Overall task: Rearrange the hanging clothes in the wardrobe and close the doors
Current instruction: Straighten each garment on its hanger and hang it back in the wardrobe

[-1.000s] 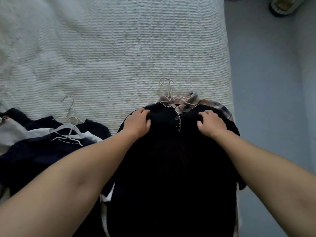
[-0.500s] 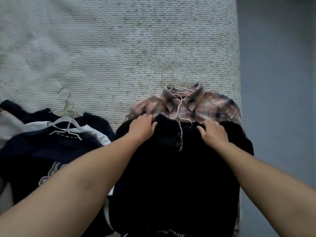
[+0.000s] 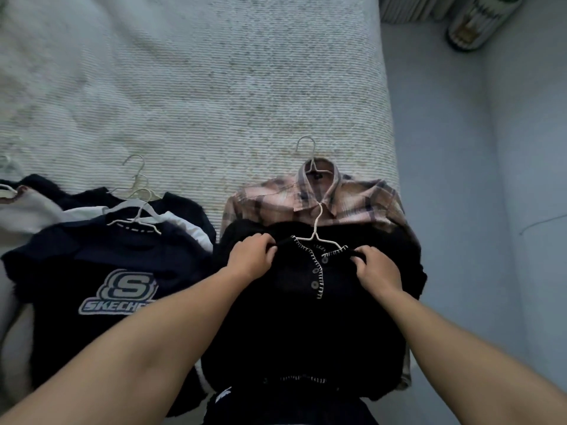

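A wide bed [image 3: 190,96] with a pale, ribbed woven cover fills most of the scene, and the clothes lie on its near part, all on hangers. To the right of the bed runs a strip of grey-blue floor [image 3: 454,179].

On the left sits a heap of dark and white garments [image 3: 61,228]; the topmost is a navy T-shirt [image 3: 92,271] with a pale Skechers logo on the chest, and several wire hooks stick out above the heap's necklines.

On the right, a black knitted top [image 3: 306,326] with white blanket stitching along its neckline and button placket lies face up, overlapping the lower part of a pink plaid shirt [image 3: 356,204]. The plaid shirt's collar and shoulders show beyond it, with its own hook pointing up the bed. The white hanger [image 3: 316,228] of the black top has its stem lying across the plaid collar.

Both bare forearms reach forward from the bottom corners, converging on the black top's shoulders. The left hand [image 3: 250,259] is curled with its fingertips pinching the knit just left of the neckline. The right hand [image 3: 376,269] mirrors it, fingers bent and gripping the fabric at the right end of the neckline, beside the hanger's arm. Both wrists are straight, knuckles up.
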